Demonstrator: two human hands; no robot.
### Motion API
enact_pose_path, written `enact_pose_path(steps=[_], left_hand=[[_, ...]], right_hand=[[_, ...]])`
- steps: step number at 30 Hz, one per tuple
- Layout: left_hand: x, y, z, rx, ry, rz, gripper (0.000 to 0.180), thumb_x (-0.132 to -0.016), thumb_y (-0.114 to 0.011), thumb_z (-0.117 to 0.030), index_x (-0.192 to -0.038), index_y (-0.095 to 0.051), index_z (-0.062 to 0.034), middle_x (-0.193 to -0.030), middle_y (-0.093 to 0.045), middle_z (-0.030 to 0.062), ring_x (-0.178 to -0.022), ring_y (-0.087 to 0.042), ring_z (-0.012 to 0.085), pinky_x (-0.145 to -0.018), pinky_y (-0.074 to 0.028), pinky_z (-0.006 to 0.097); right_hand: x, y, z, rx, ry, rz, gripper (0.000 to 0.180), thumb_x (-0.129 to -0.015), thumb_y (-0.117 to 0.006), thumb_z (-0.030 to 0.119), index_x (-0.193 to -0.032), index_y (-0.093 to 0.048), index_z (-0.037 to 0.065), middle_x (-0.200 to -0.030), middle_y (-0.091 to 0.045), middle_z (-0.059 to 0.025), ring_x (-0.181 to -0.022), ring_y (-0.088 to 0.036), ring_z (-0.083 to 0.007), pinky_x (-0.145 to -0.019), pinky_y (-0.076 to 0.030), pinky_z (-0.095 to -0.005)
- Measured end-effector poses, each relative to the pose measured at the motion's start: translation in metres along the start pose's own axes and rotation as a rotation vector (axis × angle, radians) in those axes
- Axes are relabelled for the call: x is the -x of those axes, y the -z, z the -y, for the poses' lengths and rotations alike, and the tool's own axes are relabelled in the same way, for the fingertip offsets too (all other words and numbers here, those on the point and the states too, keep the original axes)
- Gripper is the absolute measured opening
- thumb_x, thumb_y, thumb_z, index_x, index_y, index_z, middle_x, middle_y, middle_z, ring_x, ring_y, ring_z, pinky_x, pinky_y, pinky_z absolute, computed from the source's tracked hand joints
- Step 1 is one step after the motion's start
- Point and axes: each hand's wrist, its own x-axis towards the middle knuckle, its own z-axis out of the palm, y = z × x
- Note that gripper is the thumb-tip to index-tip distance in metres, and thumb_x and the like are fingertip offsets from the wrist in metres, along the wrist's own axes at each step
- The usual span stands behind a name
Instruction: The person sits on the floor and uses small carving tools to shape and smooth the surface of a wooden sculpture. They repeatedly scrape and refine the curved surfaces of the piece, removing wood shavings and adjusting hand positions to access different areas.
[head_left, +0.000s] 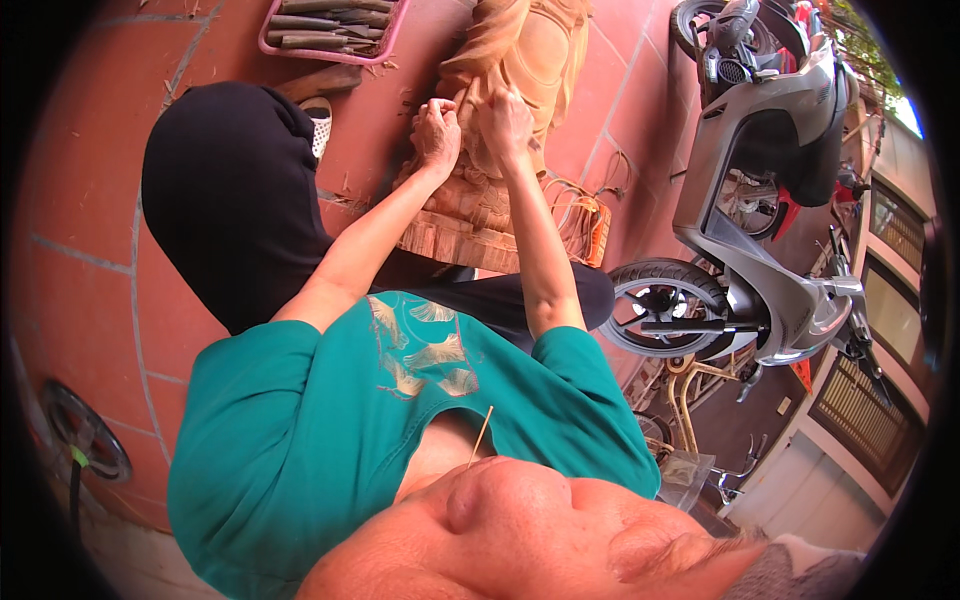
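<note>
A carved wooden sculpture (pixel 535 55) with folds like drapery lies in front of me, its rough, blocky wooden base (pixel 460 235) toward my body. My left hand (pixel 437 135) rests at the sculpture's left side, fingers curled together. Close beside it, my right hand (pixel 506 122) is closed on the upper surface, knuckles up. Between the two hands runs a narrow gap over the carved folds. Whatever either hand pinches is hidden or too small to make out.
A pink basket (pixel 385 48) of chisels (pixel 325 22) stands at the far left by a wooden block (pixel 325 82). An orange box with a cable (pixel 598 230) sits right of the base. Farther right is a grey motorbike (pixel 745 200). Wood chips dot the red tiles.
</note>
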Motion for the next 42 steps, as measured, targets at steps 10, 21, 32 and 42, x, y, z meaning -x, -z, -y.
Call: enact_pose_path(steps=[10, 21, 32, 42], left_hand=[[0.002, 0.004, -0.003, 0.017, -0.052, -0.020, 0.013, -0.090, -0.052, -0.020, -0.101, -0.056, -0.0150, -0.103, -0.060, 0.0086, -0.101, -0.055, 0.0325, -0.084, -0.045, 0.050], [-0.001, 0.000, 0.002, 0.021, -0.028, -0.026, 0.012, -0.091, -0.051, -0.020, -0.100, -0.057, -0.0157, -0.102, -0.060, 0.0089, -0.101, -0.056, 0.0324, -0.083, -0.047, 0.050], [0.012, 0.001, -0.007, 0.032, -0.050, 0.016, 0.013, -0.089, -0.051, -0.019, -0.100, -0.057, -0.0132, -0.102, -0.060, 0.0102, -0.101, -0.056, 0.0327, -0.085, -0.046, 0.047], [0.005, 0.007, -0.011, 0.062, -0.012, -0.016, 0.013, -0.089, -0.051, -0.018, -0.099, -0.057, -0.0137, -0.103, -0.060, 0.0104, -0.101, -0.055, 0.0333, -0.086, -0.045, 0.049]], right_hand=[[-0.001, -0.011, 0.001, 0.122, 0.074, -0.058, 0.013, -0.084, -0.058, 0.013, -0.086, -0.063, 0.002, -0.093, -0.060, -0.0164, -0.075, -0.066, -0.0354, -0.065, -0.052, -0.0453], [-0.005, -0.006, -0.007, -0.065, -0.063, 0.061, 0.019, -0.080, -0.060, 0.021, -0.079, -0.066, 0.002, -0.090, -0.064, -0.0211, -0.085, -0.064, -0.0403, -0.076, -0.051, -0.0479], [-0.041, -0.022, -0.004, 0.068, 0.009, -0.025, 0.017, -0.081, -0.060, 0.016, -0.081, -0.067, 0.000, -0.091, -0.062, -0.0236, -0.080, -0.066, -0.0398, -0.070, -0.053, -0.0471], [0.020, 0.002, 0.014, -0.129, 0.081, 0.031, 0.018, -0.081, -0.066, 0.017, -0.084, -0.066, -0.001, -0.089, -0.061, -0.0216, -0.082, -0.064, -0.0391, -0.075, -0.050, -0.0474]])
